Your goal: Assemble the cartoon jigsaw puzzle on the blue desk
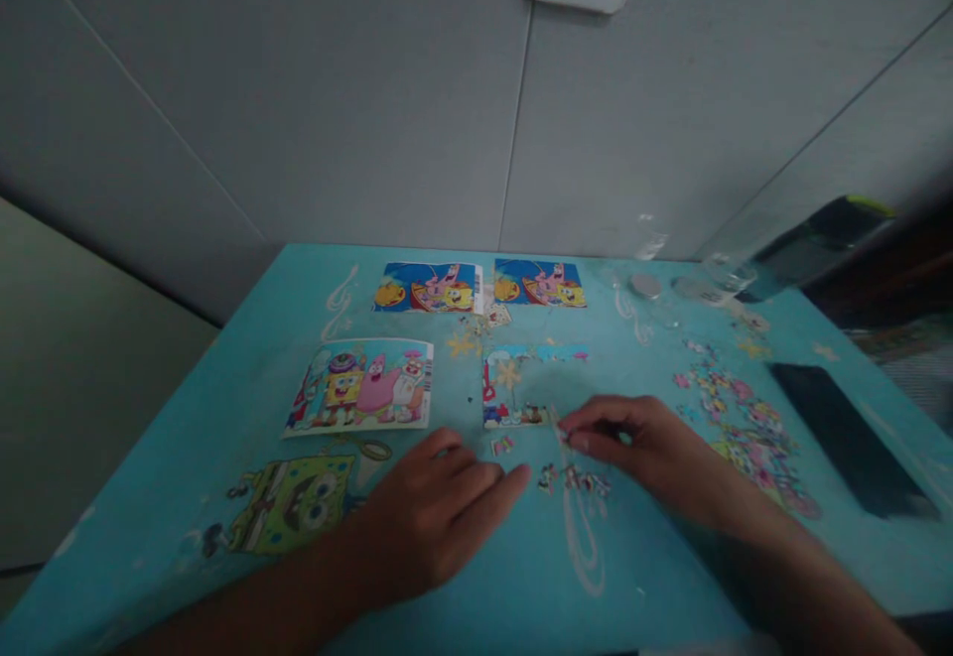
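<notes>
A partly assembled puzzle (489, 388) lies mid-table, with joined pieces along its left, top and bottom edges. My right hand (621, 433) pinches a small puzzle piece (566, 435) at the bottom row's right end. My left hand (447, 502) rests below the puzzle, index finger stretched out and the others curled, with nothing visible in it. Just above that finger lies a loose piece (502, 446). Several more loose pieces (585, 480) sit below my right hand. To the left is a picture card (372, 385) of cartoon characters.
Two blue pictures (428, 288) lie at the back near the wall. A spread of loose pieces (737, 408) covers the right side, beside a dark flat object (849, 438). Clear containers (728, 274) and a round lid (645, 286) stand at the back right.
</notes>
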